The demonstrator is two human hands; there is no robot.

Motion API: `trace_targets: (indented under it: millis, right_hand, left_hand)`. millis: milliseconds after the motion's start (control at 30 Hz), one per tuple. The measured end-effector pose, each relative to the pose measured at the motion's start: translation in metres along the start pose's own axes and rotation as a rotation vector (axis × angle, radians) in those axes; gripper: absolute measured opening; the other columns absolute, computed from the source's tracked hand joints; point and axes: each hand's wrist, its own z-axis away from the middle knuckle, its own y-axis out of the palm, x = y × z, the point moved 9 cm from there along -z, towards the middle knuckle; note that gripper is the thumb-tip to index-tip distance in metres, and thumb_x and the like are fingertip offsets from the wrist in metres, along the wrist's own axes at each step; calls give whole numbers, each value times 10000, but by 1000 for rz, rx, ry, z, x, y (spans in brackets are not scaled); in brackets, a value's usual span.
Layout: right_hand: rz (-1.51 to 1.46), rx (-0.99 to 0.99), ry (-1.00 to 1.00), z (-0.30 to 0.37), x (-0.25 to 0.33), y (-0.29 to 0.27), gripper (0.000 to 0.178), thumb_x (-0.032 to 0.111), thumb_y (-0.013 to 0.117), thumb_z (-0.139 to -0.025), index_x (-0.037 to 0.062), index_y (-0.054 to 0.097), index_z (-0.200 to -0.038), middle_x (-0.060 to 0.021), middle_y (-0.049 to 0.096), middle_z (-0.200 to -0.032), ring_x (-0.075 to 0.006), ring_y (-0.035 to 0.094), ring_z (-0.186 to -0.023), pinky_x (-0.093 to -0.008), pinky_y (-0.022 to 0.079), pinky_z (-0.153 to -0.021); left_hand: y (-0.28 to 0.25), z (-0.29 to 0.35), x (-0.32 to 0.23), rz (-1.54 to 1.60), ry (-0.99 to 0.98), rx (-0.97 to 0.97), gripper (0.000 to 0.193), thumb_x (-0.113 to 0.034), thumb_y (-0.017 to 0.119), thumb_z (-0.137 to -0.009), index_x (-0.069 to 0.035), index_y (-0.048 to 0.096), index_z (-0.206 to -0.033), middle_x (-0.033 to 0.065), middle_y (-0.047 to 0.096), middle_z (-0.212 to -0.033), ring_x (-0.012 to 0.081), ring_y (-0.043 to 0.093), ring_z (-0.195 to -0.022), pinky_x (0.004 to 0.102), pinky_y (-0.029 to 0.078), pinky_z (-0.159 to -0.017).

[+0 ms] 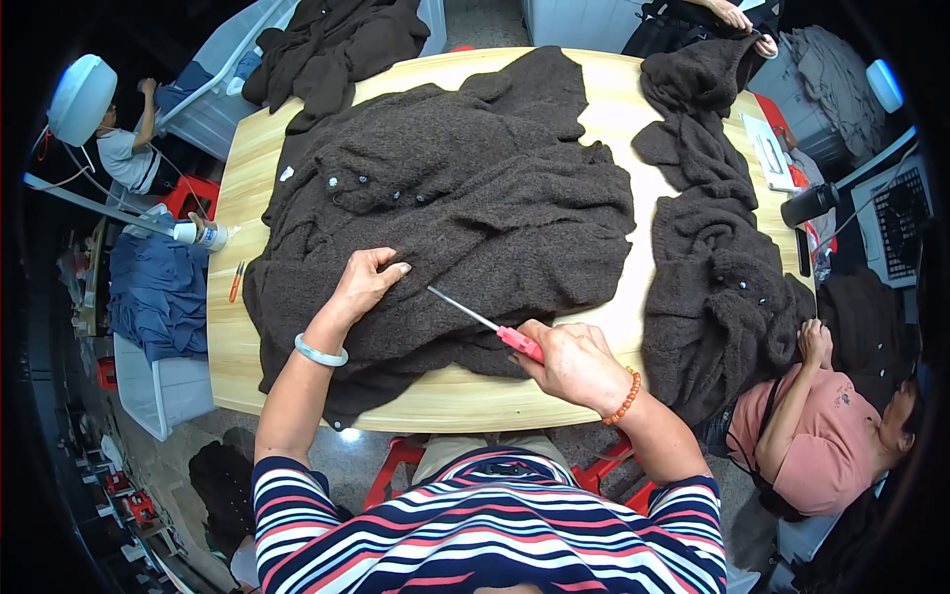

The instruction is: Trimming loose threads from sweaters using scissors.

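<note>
A heap of dark brown knitted sweaters (495,188) covers the middle of the table, with several buttons showing on its upper left part. My left hand (364,284) rests on the near part of the heap, thumb and fingers closed on the knit; its fingertips are partly hidden. In my right hand (574,362) is a red-handled tool (465,309) with a long, thin metal end, whose exact kind I cannot make out. Its tip points up and left, over the knit, a little to the right of my left hand.
The wooden table (495,401) carries more brown knitwear (708,297) on the right and far left. A small orange tool (237,282) lies at the left edge, near a lamp (84,99). A person in pink (816,436) sits at right. Blue garments (158,287) fill a bin at left.
</note>
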Motion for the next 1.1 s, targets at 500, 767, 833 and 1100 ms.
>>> trace_targets:
  millis: [500, 767, 833, 1100]
  right_hand:
    - [4, 21, -56, 15, 9, 4, 226, 231, 648, -867, 62, 616, -1013, -178, 667, -718, -353, 681, -737, -468, 524, -674]
    - [-14, -147, 87, 27, -25, -24, 272, 277, 695, -858, 89, 643, -1048, -178, 654, -743, -372, 659, -742, -450, 516, -690]
    - [9, -129, 110, 24, -25, -27, 268, 266, 690, -862, 79, 639, -1047, -187, 657, -764, -379, 658, -755, -448, 517, -690]
    - [49, -70, 171, 12, -52, -4, 326, 273, 674, -864, 106, 616, -1139, -201, 674, -818, -395, 666, -815, -460, 523, -735]
  left_hand:
    - [0, 15, 9, -61, -68, 11, 151, -118, 688, -876, 0, 663, -785, -42, 591, -682, 51, 505, -631, 255, 431, -566]
    - [149, 131, -65, -129, 360, 499, 185, -156, 667, -857, 6, 667, -946, 158, 658, -859, 293, 665, -788, 375, 521, -703]
    - [202, 173, -43, -30, 215, 836, 223, -200, 644, -892, 7, 667, -972, 174, 663, -908, 328, 662, -853, 376, 516, -748]
    - [42, 157, -18, -248, 286, -489, 131, -49, 678, -807, -27, 662, -936, 110, 591, -923, 207, 584, -814, 297, 475, -696]
